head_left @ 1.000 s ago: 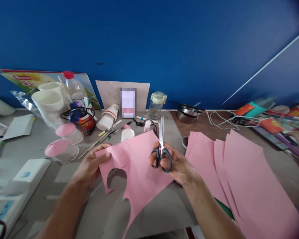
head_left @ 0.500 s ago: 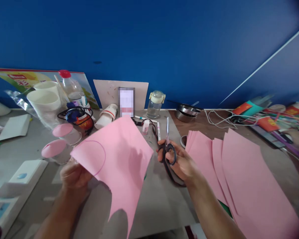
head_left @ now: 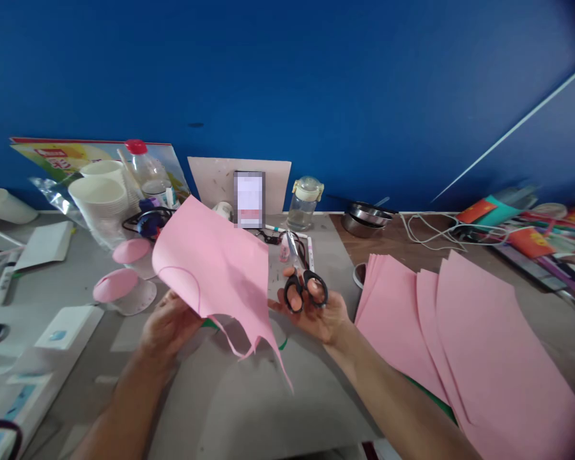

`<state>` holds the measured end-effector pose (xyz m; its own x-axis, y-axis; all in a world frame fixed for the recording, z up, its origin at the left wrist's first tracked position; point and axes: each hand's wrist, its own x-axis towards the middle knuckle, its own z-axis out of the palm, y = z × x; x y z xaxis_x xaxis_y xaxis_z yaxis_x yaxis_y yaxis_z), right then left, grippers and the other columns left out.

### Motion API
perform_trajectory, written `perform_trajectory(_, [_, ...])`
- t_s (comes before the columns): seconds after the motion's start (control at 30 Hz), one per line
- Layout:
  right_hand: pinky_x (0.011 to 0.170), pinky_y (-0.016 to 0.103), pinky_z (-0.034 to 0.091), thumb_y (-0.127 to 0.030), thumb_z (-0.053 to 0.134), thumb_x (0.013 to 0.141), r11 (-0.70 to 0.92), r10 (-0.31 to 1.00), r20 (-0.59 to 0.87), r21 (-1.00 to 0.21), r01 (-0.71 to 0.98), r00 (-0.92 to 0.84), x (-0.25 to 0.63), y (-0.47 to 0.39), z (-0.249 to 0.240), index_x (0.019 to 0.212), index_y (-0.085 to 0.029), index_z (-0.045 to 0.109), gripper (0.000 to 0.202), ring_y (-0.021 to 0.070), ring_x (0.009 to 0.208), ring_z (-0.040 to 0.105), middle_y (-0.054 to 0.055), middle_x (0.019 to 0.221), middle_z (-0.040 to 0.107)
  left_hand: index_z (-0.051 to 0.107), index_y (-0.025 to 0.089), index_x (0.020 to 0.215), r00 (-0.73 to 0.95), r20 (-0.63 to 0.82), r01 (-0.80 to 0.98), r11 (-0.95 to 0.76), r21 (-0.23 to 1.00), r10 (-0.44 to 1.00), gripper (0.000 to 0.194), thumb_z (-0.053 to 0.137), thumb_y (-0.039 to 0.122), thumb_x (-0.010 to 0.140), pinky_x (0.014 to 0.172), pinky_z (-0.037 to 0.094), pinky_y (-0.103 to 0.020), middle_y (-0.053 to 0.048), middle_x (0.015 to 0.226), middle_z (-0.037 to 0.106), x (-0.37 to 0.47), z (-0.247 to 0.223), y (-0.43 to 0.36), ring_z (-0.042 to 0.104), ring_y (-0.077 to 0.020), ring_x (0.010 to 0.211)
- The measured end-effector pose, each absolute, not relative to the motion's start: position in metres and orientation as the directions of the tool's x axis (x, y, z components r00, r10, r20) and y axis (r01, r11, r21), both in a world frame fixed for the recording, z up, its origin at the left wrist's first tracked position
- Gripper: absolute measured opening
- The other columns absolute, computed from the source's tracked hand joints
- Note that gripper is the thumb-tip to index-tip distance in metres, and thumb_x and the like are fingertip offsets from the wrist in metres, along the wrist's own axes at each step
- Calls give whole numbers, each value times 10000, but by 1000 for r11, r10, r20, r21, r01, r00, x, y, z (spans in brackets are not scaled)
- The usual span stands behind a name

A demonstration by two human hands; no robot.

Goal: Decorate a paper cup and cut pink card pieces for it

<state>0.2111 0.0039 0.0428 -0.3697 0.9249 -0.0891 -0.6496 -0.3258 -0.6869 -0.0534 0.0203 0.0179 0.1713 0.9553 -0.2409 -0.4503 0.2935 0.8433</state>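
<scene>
A pink paper sheet (head_left: 220, 255) with a drawn circle at its left and ragged cut-outs along its lower edge is held up by my left hand (head_left: 170, 322), whose fingers grip it from below. Black-handled scissors (head_left: 306, 291) are in my right hand (head_left: 319, 313), with fingers through the loops and the blades pointing up and away. The fingertips of that hand are close to the sheet's right edge; whether they touch it I cannot tell. Two clear cups topped with pink paper rounds (head_left: 116, 285) stand left of the sheet.
Several pink sheets (head_left: 489, 338) lie at the right. Stacked paper cups (head_left: 100, 201), a red-capped bottle (head_left: 148, 172), a propped phone (head_left: 249, 199) and a glass jar (head_left: 303, 204) line the back. White cables (head_left: 426, 233) and metal bowls (head_left: 367, 220) sit back right; a white box (head_left: 69, 329) is left.
The pink sheet has turned and curled, its pointed strips swinging right. My right hand has moved left towards it, and the scissors now tilt left with their handles apart. My left hand has shifted right.
</scene>
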Motion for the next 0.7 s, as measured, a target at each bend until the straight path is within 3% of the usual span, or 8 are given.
perform_trajectory(0.1, [710, 356, 510, -459, 729, 646, -265, 952, -97, -739, -619, -292, 218, 14, 44, 974, -230, 634, 411, 162, 593, 523, -43, 544, 551, 719, 185, 780, 235, -198, -404, 281, 871, 952, 165, 787, 238, 639, 666, 557, -290, -35, 737, 751, -43, 29, 25, 686, -186, 683])
perform_trajectory(0.33, [625, 287, 428, -426, 716, 689, 36, 996, 62, -938, -344, -66, 240, 32, 62, 1010, -219, 619, 394, 154, 594, 553, -27, 586, 587, 706, 185, 829, 222, -219, -398, 294, 869, 950, 260, 826, 227, 602, 669, 558, -278, -27, 747, 751, -31, 38, 26, 695, -185, 687])
perform_trajectory(0.57, [570, 276, 386, -361, 708, 720, 91, 995, 98, -976, -199, -24, 255, 44, 51, 1009, -217, 634, 332, 148, 564, 542, -26, 577, 596, 667, 179, 958, 153, -314, -355, 349, 867, 937, 394, 799, 358, 633, 577, 544, -291, -39, 764, 735, -31, 36, 22, 676, -197, 621])
perform_trajectory(0.7, [611, 291, 423, -349, 714, 734, 128, 992, 129, -989, -68, -7, 260, 45, 47, 1021, -225, 641, 321, 154, 606, 566, -28, 614, 591, 644, 170, 864, 119, -332, -277, 353, 894, 936, 339, 814, 347, 630, 492, 481, -238, -6, 671, 685, -26, 36, 19, 615, -151, 532])
